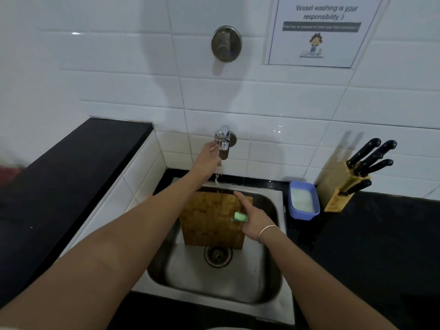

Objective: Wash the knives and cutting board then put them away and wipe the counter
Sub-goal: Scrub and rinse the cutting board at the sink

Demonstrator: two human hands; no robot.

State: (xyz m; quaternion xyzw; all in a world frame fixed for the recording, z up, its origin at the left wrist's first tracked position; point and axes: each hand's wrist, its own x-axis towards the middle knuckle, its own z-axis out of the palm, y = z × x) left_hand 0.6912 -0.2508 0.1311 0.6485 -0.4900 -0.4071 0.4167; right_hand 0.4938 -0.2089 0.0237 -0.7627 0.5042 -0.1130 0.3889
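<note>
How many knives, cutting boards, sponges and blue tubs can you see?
Knives in the knife block: 4
Cutting board: 1
Green sponge: 1
Blue tub: 1
Total: 7

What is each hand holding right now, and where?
Right hand grips a green sponge by its end, over the cutting board. Left hand touches the tap.

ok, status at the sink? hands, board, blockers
Left hand on tap, water running. Right hand grips green sponge, forefinger out over the cutting board leaning in sink. Knives in block. No blockers.
</note>
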